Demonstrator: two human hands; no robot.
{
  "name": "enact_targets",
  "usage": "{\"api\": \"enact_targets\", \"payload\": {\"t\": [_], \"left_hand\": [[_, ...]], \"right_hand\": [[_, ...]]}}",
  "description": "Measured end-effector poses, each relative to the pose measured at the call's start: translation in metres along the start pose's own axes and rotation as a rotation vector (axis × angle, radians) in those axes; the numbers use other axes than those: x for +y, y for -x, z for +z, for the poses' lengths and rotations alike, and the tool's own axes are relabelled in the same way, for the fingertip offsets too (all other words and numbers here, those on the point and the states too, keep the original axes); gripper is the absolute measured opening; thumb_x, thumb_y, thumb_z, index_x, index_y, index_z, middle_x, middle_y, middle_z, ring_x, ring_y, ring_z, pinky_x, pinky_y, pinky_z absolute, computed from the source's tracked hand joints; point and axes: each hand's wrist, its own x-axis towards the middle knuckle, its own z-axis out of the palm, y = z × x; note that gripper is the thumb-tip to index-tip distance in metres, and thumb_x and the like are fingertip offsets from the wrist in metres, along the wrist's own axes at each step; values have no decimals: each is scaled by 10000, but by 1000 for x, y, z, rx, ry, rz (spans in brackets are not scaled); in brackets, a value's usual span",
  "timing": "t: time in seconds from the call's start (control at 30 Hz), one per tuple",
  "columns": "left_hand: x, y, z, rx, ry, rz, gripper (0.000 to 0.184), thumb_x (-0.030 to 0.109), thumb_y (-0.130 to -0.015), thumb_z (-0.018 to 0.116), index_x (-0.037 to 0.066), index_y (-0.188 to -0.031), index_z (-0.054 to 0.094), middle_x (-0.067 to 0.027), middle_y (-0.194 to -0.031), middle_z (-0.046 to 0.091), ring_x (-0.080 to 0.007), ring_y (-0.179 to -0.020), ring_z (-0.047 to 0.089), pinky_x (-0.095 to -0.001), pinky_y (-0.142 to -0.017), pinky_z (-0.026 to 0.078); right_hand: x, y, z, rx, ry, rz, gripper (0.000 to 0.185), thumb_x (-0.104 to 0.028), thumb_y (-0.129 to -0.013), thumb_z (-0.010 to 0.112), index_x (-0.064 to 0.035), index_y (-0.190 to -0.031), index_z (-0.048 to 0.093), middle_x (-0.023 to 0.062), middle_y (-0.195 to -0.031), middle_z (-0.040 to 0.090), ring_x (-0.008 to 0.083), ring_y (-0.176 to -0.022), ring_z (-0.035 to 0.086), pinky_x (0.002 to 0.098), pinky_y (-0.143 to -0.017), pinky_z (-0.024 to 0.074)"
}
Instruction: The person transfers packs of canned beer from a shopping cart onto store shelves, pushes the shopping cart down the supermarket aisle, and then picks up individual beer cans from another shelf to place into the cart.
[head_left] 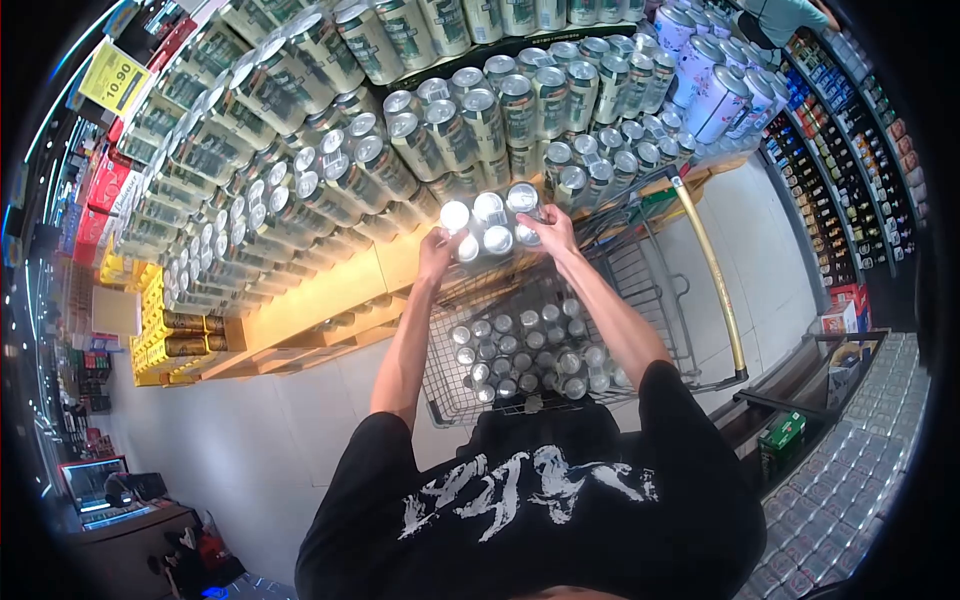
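A pack of several beer cans [497,240] is held up in front of the can display, silver lids facing me. My left hand [438,252] is closed on its left end, and my right hand [552,232] grips the right end. Below the pack stands a wire shopping cart [440,385], with several more cans [528,340] standing in it, lids up. Just beyond my hands rise stacked rows of green-and-pale cans [445,130] on a wooden display base [330,290].
The cart's gold-coloured handle [715,280] is to the right. White patterned kegs [715,95] top the display's right end. Yellow cases [165,335] stand at the left. Wrapped cans [850,470] fill a stand at lower right. Another person [785,18] is at the top right.
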Motion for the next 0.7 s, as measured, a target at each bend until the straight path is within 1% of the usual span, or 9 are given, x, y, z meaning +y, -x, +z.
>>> {"api": "enact_targets", "payload": {"t": [0.03,0.17,0.27,0.3,0.33,0.5,0.6,0.63,0.7], "left_hand": [[4,-4,2,-4,-21,-29,305,222,-852,749,123,-782,470,-36,-882,617,-138,-797,622,-340,-656,562],[3,-27,-1,-54,-112,-27,315,245,-851,750,128,-767,471,-33,-875,622,-133,-753,628,-328,-607,573],[11,-36,5,-24,-109,-29,325,260,-848,753,117,-757,476,-42,-874,628,-136,-726,627,-321,-584,579],[16,-39,4,-41,-166,-63,335,283,-841,761,108,-754,489,-50,-866,629,-139,-730,628,-330,-590,588],[21,-44,3,-84,-183,-93,349,315,-833,765,100,-757,501,-56,-856,628,-145,-729,628,-342,-608,598],[35,-52,7,-90,-185,-170,379,384,-812,770,102,-812,516,-40,-848,586,-138,-788,609,-360,-610,608],[32,-65,10,-52,-199,-191,400,417,-797,775,110,-852,524,-28,-829,558,-129,-779,587,-353,-601,605],[31,-71,8,-77,-213,-204,414,429,-791,777,111,-868,524,-22,-809,547,-126,-744,573,-344,-598,603],[26,-70,9,-66,-212,-218,416,429,-790,777,110,-873,523,-23,-809,549,-124,-741,571,-345,-597,603]], "right_hand": [[4,-11,-1,-5,-10,28,393,-248,-719,850,-55,-826,526,36,-874,578,178,-783,631,402,-602,631],[8,-32,-9,-13,-27,70,406,-273,-710,856,-67,-826,526,53,-912,579,192,-854,627,410,-597,629],[7,-45,-11,-15,-15,131,432,-294,-695,865,-59,-906,571,64,-958,593,206,-894,627,406,-600,628],[1,-43,-11,-13,-10,140,517,-323,-675,875,-42,-1007,595,81,-1003,603,221,-917,631,409,-613,627],[-1,-43,-9,-6,-5,179,525,-313,-723,845,-42,-1100,599,66,-1081,613,202,-971,634,417,-681,615],[-20,-44,-6,24,-38,261,575,-311,-721,847,-42,-1153,580,83,-1115,618,242,-975,644,430,-724,608],[-11,-54,-3,65,-85,201,658,-324,-686,865,-12,-1180,561,143,-1148,615,253,-945,658,395,-658,617],[-11,-56,-5,11,-107,228,690,-315,-694,858,-4,-1213,526,145,-1173,600,249,-969,647,377,-679,613],[-3,-50,5,156,-135,266,672,-303,-718,846,-37,-1236,511,115,-1185,594,251,-1017,627,403,-746,598]]}}
